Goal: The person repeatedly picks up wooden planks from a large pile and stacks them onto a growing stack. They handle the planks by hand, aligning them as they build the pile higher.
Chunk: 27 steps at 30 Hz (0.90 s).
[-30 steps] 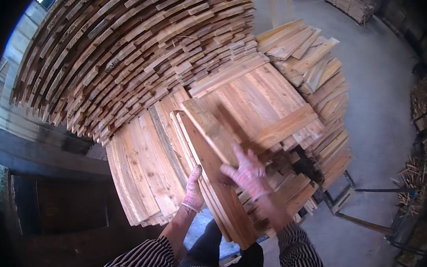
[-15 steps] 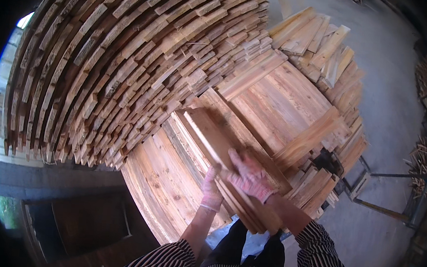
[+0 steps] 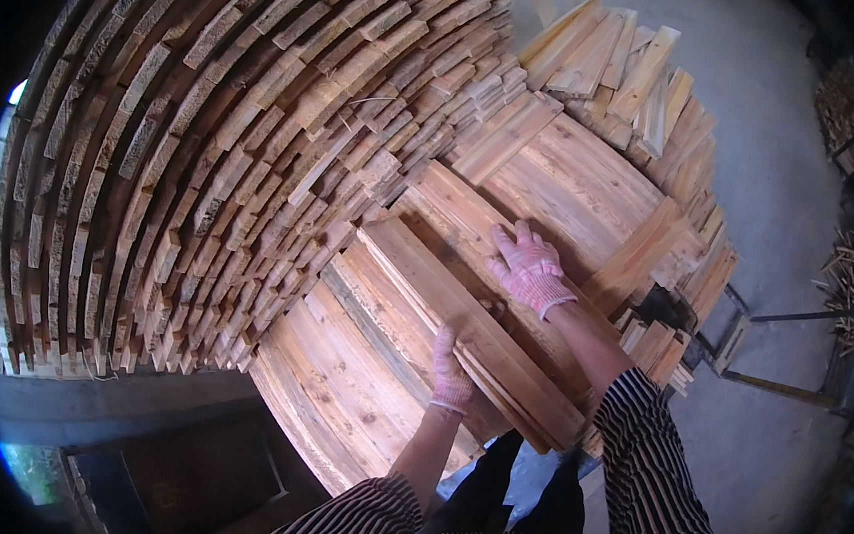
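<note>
A small stack of wooden planks [image 3: 482, 337] lies slanting across the work surface in front of me. My left hand [image 3: 451, 369], in a pink-and-white knit glove, grips the stack's left edge; some fingers are hidden by the wood. My right hand [image 3: 534, 265], gloved alike, is open, with fingers spread over a separate long plank [image 3: 462, 210] to the right of the stack. Between stack and plank runs a dark gap. Beneath and left of the stack lie wide, flat boards [image 3: 348, 381].
A tall pile of layered planks [image 3: 246, 142] rises at the left and far side. More boards [image 3: 574, 188] lie flat at the right, with loose planks [image 3: 643, 73] heaped beyond. A metal frame [image 3: 779, 385] stands on the grey floor at the right, near scattered sticks [image 3: 847, 285].
My right hand has left the top of the plank stack and moved up and right onto the neighbouring plank. My left hand stays at the stack's left edge. The view has shifted slightly.
</note>
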{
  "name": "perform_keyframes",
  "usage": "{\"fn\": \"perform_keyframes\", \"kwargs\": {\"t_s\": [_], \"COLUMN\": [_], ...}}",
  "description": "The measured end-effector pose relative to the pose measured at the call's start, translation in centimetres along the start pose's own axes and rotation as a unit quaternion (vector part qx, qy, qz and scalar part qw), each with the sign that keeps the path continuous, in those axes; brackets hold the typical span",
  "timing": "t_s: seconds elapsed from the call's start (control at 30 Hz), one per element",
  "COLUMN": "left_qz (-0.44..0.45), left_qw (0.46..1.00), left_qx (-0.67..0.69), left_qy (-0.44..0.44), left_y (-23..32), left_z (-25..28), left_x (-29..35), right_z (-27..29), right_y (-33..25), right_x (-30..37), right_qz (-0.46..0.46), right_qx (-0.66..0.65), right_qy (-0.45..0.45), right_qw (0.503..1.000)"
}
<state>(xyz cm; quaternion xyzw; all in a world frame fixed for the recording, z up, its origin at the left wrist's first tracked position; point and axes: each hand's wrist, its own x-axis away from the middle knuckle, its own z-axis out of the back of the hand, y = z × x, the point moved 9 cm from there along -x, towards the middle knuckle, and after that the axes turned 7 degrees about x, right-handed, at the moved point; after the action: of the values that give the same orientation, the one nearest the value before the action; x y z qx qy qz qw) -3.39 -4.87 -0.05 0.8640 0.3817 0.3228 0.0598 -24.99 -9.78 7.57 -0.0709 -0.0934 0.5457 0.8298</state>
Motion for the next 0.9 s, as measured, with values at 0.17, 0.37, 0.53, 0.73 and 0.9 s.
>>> {"fn": "perform_keyframes", "kwargs": {"t_s": [0.17, 0.37, 0.53, 0.73, 0.9], "left_qz": [-0.037, 0.018, 0.037, 0.035, 0.039], "left_qw": [0.999, 0.999, 0.995, 0.995, 0.998], "left_qx": [-0.016, -0.017, 0.019, -0.033, -0.042], "left_qy": [-0.028, -0.021, -0.092, -0.088, -0.003], "left_y": [2.1, -0.3, -1.3, -2.0, -1.2], "left_z": [-2.0, -10.8, -6.7, -8.5, -9.6], "left_x": [0.8, 0.9, -4.9, -4.7, -4.4], "right_z": [0.0, 5.5, 4.1, 1.7, 4.2], "right_y": [-7.7, -1.0, 7.0, 3.3, -3.6], "right_x": [7.8, 5.6, -2.7, -1.6, 5.9], "right_qz": [0.085, -0.014, -0.03, -0.015, 0.028], "right_qx": [-0.28, -0.196, -0.047, 0.073, -0.277], "right_qy": [-0.189, -0.128, -0.029, 0.044, -0.187], "right_qw": [0.937, 0.972, 0.998, 0.996, 0.942]}}
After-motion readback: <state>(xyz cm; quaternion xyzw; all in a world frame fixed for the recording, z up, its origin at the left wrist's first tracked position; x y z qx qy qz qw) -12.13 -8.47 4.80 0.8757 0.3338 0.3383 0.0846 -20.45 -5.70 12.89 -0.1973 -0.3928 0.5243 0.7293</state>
